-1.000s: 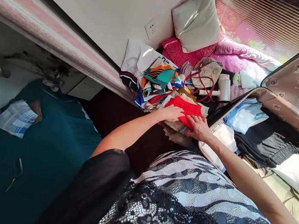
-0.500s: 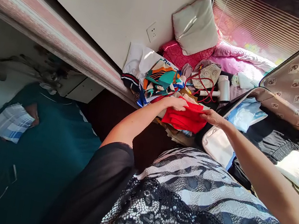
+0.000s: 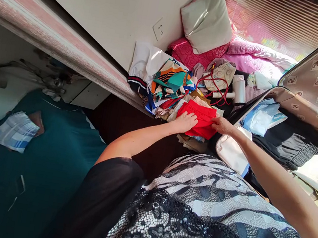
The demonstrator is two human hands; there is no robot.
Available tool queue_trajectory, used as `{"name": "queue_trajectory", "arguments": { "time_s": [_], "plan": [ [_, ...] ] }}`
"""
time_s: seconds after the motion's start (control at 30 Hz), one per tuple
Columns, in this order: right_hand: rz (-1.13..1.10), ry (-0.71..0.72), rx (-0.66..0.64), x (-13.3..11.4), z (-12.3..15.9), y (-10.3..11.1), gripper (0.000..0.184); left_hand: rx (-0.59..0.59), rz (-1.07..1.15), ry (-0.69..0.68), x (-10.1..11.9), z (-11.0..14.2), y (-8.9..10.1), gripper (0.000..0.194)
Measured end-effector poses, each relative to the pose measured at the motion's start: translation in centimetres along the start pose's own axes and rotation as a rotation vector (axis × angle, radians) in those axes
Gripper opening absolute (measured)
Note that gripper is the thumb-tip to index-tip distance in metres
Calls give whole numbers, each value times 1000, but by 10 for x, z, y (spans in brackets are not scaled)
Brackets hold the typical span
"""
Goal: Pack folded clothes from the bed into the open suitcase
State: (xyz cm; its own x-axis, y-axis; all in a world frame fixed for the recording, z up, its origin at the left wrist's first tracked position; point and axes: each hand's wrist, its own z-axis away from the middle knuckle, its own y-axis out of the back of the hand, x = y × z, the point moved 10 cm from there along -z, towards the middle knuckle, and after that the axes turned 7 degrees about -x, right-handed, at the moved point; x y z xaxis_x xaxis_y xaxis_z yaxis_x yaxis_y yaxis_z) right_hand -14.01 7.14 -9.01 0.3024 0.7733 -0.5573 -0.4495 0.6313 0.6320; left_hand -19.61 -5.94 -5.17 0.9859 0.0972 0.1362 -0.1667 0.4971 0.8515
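Note:
A red garment with a waistband, which looks like shorts (image 3: pixel 201 112), lies on top of a heap of clothes. My left hand (image 3: pixel 186 123) rests on its left part, fingers spread over the cloth. At the garment's right edge, my right hand (image 3: pixel 221 126) pinches the fabric between thumb and fingers. Light-coloured cloth peeks out from beneath it. Just left and behind lie a green, orange and black patterned garment (image 3: pixel 172 78) and a white garment (image 3: pixel 146 60).
An open suitcase (image 3: pixel 294 83) with folded dark clothes (image 3: pixel 289 143) stands on the right. Behind the heap are a white hair dryer (image 3: pixel 238 89), a red cord (image 3: pixel 211 77) and a pale cushion (image 3: pixel 208 21). A bed with a dark green cover (image 3: pixel 50 149) is at the left.
My left hand has moved from the garment's upper edge down onto its front, its fingers now spread. The red garment lies flatter, its waistband showing. My right hand stays at the right edge.

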Motion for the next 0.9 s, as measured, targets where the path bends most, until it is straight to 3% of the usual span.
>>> {"name": "queue_trajectory", "arguments": {
  "time_s": [0.13,0.27,0.37,0.47,0.63,0.8,0.9],
  "plan": [
    [93,-8,-46,-14,5,-3,34,-102,51,-35,-20,-16,11,37],
    [208,8,92,-33,4,12,66,-167,146,-119,-44,-47,38,43],
    [212,-25,124,-32,-4,18,57,-228,199,-169,-52,-63,50,48],
    [180,-50,115,-22,-9,18,47,-227,180,-138,-50,-63,52,47],
    [237,19,20,-26,-2,-4,39,-162,49,-51,-21,-29,27,38],
    [307,28,8,-36,8,-19,46,-12,-92,25,13,1,-6,66],
    [369,22,62,-45,16,-22,57,50,-109,46,19,7,-11,53]
  ]
}}
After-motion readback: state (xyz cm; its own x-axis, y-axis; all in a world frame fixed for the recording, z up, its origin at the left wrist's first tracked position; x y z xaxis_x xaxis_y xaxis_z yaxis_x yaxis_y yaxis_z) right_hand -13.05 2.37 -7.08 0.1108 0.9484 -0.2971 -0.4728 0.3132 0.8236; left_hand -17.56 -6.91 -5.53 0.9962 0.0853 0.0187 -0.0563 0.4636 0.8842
